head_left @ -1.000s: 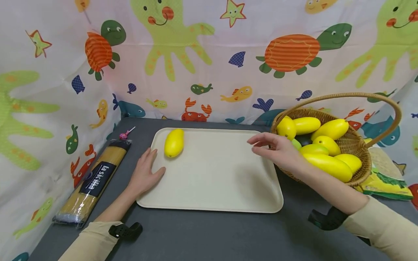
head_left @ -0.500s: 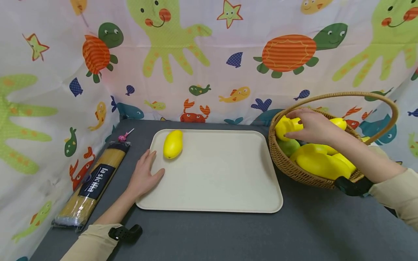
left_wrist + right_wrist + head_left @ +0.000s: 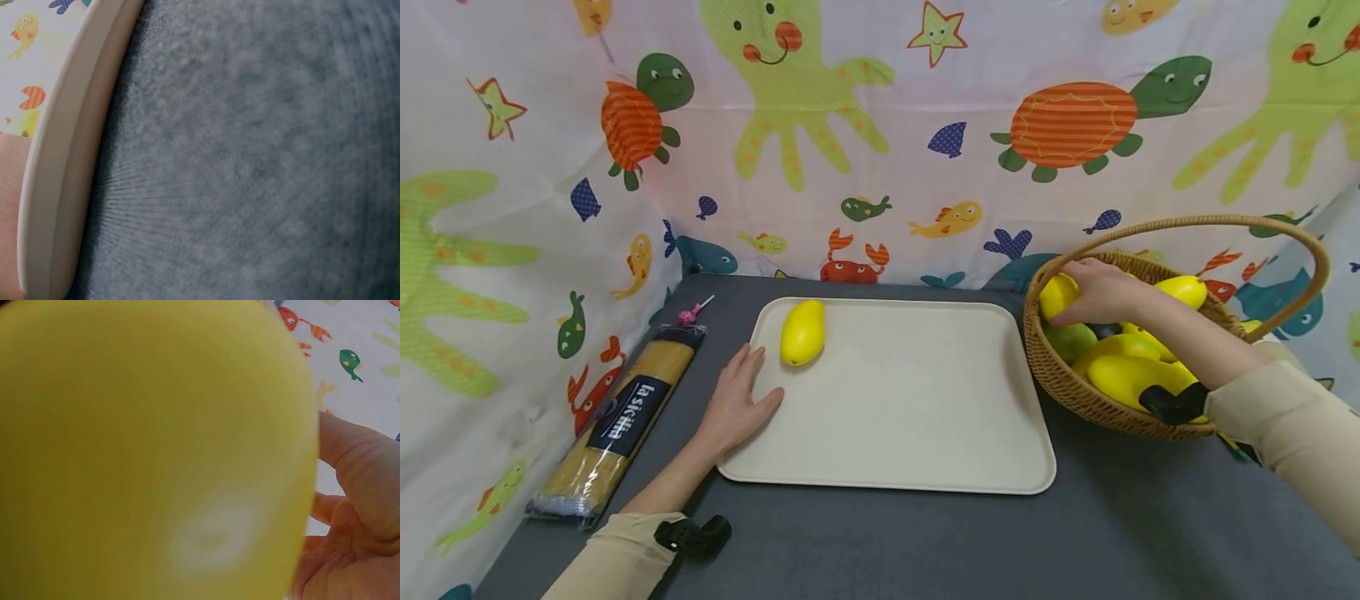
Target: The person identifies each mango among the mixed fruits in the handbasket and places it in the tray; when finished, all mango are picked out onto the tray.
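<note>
Right hand point(image 3: 1101, 292), grip unclear, has entered the brown wicker basket point(image 3: 1066, 387); left hand point(image 3: 741, 412) spreads its fingers; left-of-centre oval yellow fruit point(image 3: 802, 333) lies near-vertical.

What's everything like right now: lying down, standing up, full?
Tray: flat, mostly bare
Yellow fruit: lying on the tray
Basket: upright, well filled with fruit
Long packet: lying down; whether sealed, unclear
Pink lollipop: lying down
Left hand: resting on tray edge
Right hand: inside basket; grip unclear
</note>
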### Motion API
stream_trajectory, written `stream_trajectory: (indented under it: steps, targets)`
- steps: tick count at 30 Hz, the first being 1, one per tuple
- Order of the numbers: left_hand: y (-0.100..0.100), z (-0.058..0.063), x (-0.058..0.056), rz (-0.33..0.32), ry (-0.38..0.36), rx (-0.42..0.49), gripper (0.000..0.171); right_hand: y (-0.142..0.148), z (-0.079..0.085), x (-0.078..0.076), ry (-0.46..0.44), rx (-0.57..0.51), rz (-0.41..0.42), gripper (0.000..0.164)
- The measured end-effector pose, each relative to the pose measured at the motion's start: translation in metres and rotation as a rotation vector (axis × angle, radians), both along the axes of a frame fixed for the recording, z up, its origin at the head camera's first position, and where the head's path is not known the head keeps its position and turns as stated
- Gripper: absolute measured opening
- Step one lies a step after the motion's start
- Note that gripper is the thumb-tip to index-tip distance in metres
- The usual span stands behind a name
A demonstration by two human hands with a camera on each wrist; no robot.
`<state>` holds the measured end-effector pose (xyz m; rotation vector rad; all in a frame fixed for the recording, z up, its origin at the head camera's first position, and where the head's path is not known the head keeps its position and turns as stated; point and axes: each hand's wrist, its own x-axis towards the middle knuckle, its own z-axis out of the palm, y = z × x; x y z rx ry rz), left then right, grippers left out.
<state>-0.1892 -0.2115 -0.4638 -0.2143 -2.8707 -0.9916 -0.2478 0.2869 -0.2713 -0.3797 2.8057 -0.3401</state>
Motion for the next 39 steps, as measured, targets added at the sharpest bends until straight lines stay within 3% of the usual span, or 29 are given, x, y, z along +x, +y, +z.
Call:
stream_trajectory:
  steps: [11, 20, 30, 39]
  targets:
    - [0.0, -0.002, -0.002, -0.01, 0.01, -0.003, 0.074, 0.012, 0.008, 0.016, 0.032, -0.083, -0.047, 0.086]
    - [-0.001, -0.001, -0.001, -0.003, 0.004, 0.0, 0.074, 0.02, 0.015, 0.051, -0.048, -0.253, -0.099, 0.085]
    - [-0.001, -0.002, -0.001, -0.001, -0.002, 0.001, 0.073, 0.024, 0.016, 0.088, -0.07, -0.335, -0.125, 0.084]
    - [-0.001, -0.002, -0.002, -0.002, -0.002, 0.007, 0.073, 0.007, 0.01, 0.107, -0.128, -0.59, -0.111, 0.073]
